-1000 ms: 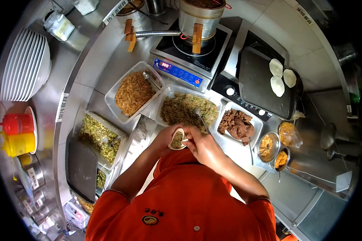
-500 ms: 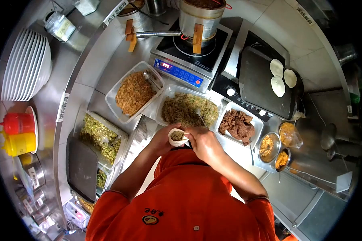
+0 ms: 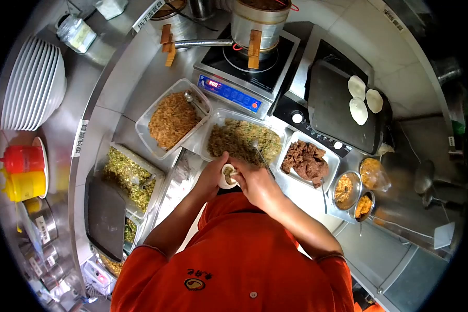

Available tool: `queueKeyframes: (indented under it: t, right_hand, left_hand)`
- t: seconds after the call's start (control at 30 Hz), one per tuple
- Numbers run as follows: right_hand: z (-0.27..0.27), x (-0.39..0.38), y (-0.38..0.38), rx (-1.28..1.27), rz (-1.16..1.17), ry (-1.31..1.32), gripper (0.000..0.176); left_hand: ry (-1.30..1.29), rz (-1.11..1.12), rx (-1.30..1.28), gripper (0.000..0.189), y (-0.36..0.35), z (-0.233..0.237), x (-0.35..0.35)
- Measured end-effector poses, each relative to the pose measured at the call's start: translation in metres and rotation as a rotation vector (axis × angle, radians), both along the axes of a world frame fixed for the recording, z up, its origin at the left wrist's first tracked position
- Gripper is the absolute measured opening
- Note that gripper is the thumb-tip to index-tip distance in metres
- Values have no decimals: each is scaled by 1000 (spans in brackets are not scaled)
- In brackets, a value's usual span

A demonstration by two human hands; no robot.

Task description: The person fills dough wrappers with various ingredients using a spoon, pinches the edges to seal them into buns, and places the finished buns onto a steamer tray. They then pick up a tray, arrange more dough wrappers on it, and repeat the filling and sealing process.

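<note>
A white dough wrapper [image 3: 225, 183] with greenish-brown filling in its middle sits between my hands, just in front of my body. My left hand [image 3: 211, 177] cups it from the side, the thumb pointing up. With closed fingers my right hand [image 3: 258, 184] pinches the wrapper's right edge, partly hiding it. Right beyond my hands stands a clear tub of chopped green-brown filling [image 3: 239, 136], a metal spoon [image 3: 258, 148] stuck in it. To its left is a tub of shredded orange-brown filling [image 3: 171, 122]; to its right, a tub of dark brown meat filling [image 3: 309, 162].
A pot [image 3: 259, 21] stands on an induction cooker [image 3: 244, 86] reading 300. Three flat white dough pieces [image 3: 358, 111] lie on the griddle [image 3: 327, 109]. Bowls of orange food [image 3: 347, 190] stand at right. Left are a chopped green vegetable tray [image 3: 127, 177] and stacked white bowls [image 3: 34, 86].
The wrapper has gone from an open cup facing me to a narrower, more gathered shape. My right fingers have moved in over its edge, and both hands sit slightly closer together.
</note>
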State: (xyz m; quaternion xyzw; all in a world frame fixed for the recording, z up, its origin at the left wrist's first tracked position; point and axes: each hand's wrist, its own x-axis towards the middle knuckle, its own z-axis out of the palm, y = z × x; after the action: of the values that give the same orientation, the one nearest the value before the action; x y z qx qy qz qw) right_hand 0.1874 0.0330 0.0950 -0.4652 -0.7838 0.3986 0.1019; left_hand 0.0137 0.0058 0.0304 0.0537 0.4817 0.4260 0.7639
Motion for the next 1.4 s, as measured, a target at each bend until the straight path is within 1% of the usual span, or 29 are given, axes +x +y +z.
queueKeyframes:
  t: [0.03, 0.1, 0.17, 0.2, 0.23, 0.27, 0.3, 0.37, 0.4, 0.43, 0.47, 0.5, 0.57, 0.6, 0.67, 0.7, 0.77, 0.8, 0.87, 0.9, 0.97, 1.0, 1.07, 1.1, 1.17, 1.2, 1.23, 1.3, 1.4]
  right_hand:
    - [-3, 0, 3, 4, 23, 65, 10]
    - [-6, 1, 2, 4, 12, 27, 11]
    - [-1, 0, -5, 222, 6, 68, 12]
    - [5, -3, -7, 125, 4, 9, 10]
    - [4, -4, -5, 125, 3, 7, 10]
    - [3, -6, 0, 84, 15, 44, 9]
    - [-1, -6, 3, 43, 26, 81, 9]
    - [-16, -2, 3, 84, 82, 57, 13]
    - [-7, -3, 2, 130, 49, 73, 13]
    - [4, -4, 0, 176, 16, 90, 13]
    - [14, -6, -2, 152, 2, 100, 10]
    - [15, -9, -1, 150, 1, 99, 10]
    - [15, -11, 5, 4, 0, 151, 11]
    - [9, -10, 7, 6, -4, 152, 11]
    - [-9, -5, 11, 18, 9, 95, 18]
    - [-7, -6, 11, 21, 9, 98, 18]
    - [2, -6, 8, 50, -47, 167, 18]
    - [7, -6, 8, 48, -47, 167, 18]
    - [15, -8, 7, 57, -71, 184, 18]
    - [16, -7, 6, 57, -70, 185, 18]
    - [18, -5, 4, 124, -53, 89, 15]
    - [21, -2, 4, 126, -52, 89, 15]
    - [30, 1, 3, 220, -100, 174, 15]
    - [38, 0, 3, 218, -101, 173, 15]
    - [53, -3, 2, -8, -113, 362, 15]
    - [43, -1, 2, -9, -114, 361, 15]
    - [27, 0, 3, 51, -74, 315, 15]
    - [18, 3, 2, 111, -35, 269, 14]
    - [22, 1, -3, 156, -50, 282, 12]
  left_hand:
    - [-12, -36, 20, 44, 0, 5, -3]
    - [-22, -70, 47, 45, 0, 4, -8]
    - [21, -112, 29, 46, -1, -7, -13]
    - [21, -111, 30, 46, 0, -4, -10]
    - [93, -82, 67, 46, 1, -1, -6]
    - [166, -53, 104, 46, 1, 3, -3]
    - [166, -56, 103, 46, -1, 4, -5]
    - [339, -244, 346, 52, -2, 7, -14]
    - [343, -243, 349, 52, -1, 7, -17]
    - [270, -239, 246, 50, 0, 4, -20]
    - [191, -234, 138, 48, 0, 2, -20]
    - [190, -236, 136, 48, -1, 2, -20]
    - [199, -218, 203, 40, 0, 0, -20]
    - [201, -221, 205, 40, -3, -2, -20]
    - [584, -224, 590, 26, -11, -6, -19]
    - [587, -224, 593, 26, -10, 2, -20]
    - [261, -105, 385, 24, -9, 24, -16]
    - [261, -105, 384, 24, -11, 22, -13]
    - [554, -116, 591, 27, -17, 11, -10]
    - [556, -116, 591, 27, -18, 8, -11]
    - [596, -237, 588, 28, -19, 3, -13]
    - [597, -236, 590, 28, -18, 10, -13]
    - [273, 44, 362, 27, -15, 26, -11]
    - [272, 43, 361, 27, -16, 26, -11]
    - [550, -153, 684, 23, -21, 26, -8]
    - [550, -154, 683, 23, -21, 25, -7]
    - [384, -107, 542, 24, -20, 23, -6]
    - [55, -11, 254, 37, -18, 17, -5]
    - [49, -23, 144, 36, -19, 8, -9]
